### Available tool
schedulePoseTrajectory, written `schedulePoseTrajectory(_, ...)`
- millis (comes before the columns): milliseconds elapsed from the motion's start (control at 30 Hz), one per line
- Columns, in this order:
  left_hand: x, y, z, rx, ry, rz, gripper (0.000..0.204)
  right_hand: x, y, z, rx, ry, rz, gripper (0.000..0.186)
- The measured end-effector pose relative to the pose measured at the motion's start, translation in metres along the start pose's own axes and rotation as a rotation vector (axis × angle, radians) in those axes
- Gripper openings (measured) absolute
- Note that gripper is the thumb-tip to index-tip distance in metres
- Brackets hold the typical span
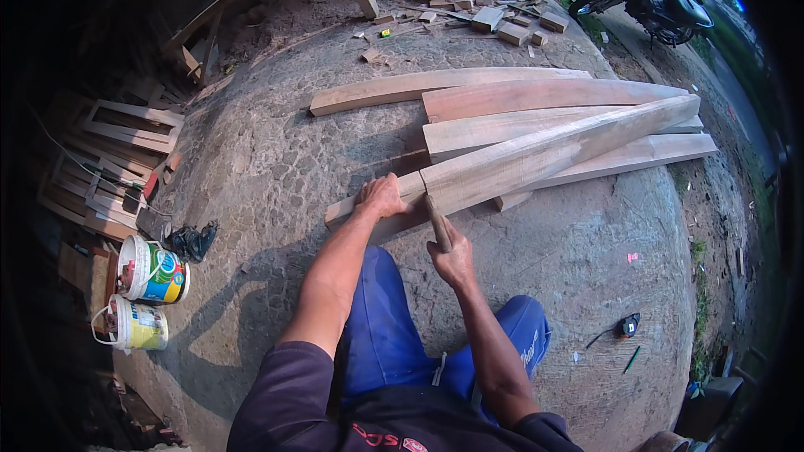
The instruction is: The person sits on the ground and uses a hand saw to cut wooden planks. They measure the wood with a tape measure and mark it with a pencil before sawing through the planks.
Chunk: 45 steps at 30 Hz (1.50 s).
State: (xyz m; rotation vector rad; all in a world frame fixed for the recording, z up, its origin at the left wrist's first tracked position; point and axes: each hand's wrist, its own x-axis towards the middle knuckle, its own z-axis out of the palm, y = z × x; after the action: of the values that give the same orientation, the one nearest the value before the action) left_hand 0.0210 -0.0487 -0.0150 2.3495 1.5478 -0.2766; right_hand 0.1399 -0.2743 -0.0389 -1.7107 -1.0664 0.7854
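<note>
A long, pale wooden beam (536,146) slants from near my knees up to the far right, resting over other timbers. My left hand (383,197) is wrapped over its near end, gripping the wood. In my right hand (453,258) is a saw, seen edge-on, its wooden handle (437,224) upright in the fist. Its thin dark blade lines up with a narrow cut across the beam, just right of my left hand. Most of the blade is hidden. Under and beyond the beam lie several more timbers (519,98) on the concrete.
Two paint buckets (141,324) stand at the left, near dark shoes (194,240) and wooden frames (134,125). Offcuts (512,33) litter the far side, with a yellow tape measure (385,33). At the right lie a black tape measure (627,326) and green pencil (631,359). A motorcycle (649,0) stands beyond.
</note>
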Motion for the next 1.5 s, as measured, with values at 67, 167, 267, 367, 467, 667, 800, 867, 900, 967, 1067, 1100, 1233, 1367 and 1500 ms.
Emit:
schedulePoseTrajectory(67,0.001,-0.003,0.001,-0.014,-0.024,0.044,0.098,-0.015,0.015,0.003,0.036,0.052,-0.024,0.067)
schedulePoseTrajectory(167,0.019,-0.012,-0.004,-0.070,-0.083,0.064,0.097,-0.152,0.035,-0.045,0.122,0.045,0.016,0.071)
schedulePoseTrajectory(267,0.039,-0.016,-0.012,-0.150,-0.129,0.034,0.098,-0.251,0.031,-0.083,0.032,0.040,0.028,0.067)
schedulePoseTrajectory(367,0.030,-0.013,-0.009,-0.083,-0.067,0.049,0.099,-0.188,0.021,-0.061,0.075,0.062,-0.024,0.066)
schedulePoseTrajectory(467,-0.001,-0.006,0.008,-0.065,0.080,0.030,0.092,-0.048,0.032,-0.013,0.047,0.026,-0.006,0.068)
schedulePoseTrajectory(667,-0.033,-0.040,0.026,-0.261,0.327,-0.026,0.087,-0.090,0.029,-0.020,0.166,0.126,-0.321,0.065)
schedulePoseTrajectory(800,-0.042,-0.075,0.012,-0.296,0.436,0.124,0.086,-0.160,0.010,-0.069,-0.068,0.216,-0.446,0.062)
schedulePoseTrajectory(867,-0.058,-0.088,0.004,-0.413,0.543,0.255,0.094,-0.170,0.004,-0.083,-0.046,0.239,-0.429,0.063)
schedulePoseTrajectory(900,-0.065,-0.092,-0.001,-0.636,0.502,0.304,0.096,-0.169,0.003,-0.088,-0.044,0.249,-0.377,0.063)
schedulePoseTrajectory(967,-0.073,-0.094,-0.009,-1.106,0.347,0.321,0.100,-0.166,0.007,-0.092,0.000,0.340,-0.324,0.063)
schedulePoseTrajectory(1067,-0.080,-0.099,-0.020,-0.865,0.522,0.523,0.101,-0.167,0.019,-0.097,0.092,0.374,-0.125,0.064)
schedulePoseTrajectory(1100,-0.081,-0.100,-0.023,-0.762,0.598,0.601,0.101,-0.169,0.023,-0.100,0.055,0.430,-0.071,0.064)
schedulePoseTrajectory(1233,-0.089,-0.103,-0.032,-0.657,0.603,0.643,0.099,-0.175,0.034,-0.113,0.212,0.450,-0.081,0.067)
schedulePoseTrajectory(1367,-0.106,-0.077,-0.041,-0.409,0.530,0.591,0.097,-0.174,0.039,-0.121,0.310,0.440,-0.016,0.066)
schedulePoseTrajectory(1500,-0.131,-0.018,-0.040,0.118,0.476,1.077,0.076,-0.168,0.056,-0.123,0.275,0.412,-0.006,0.060)
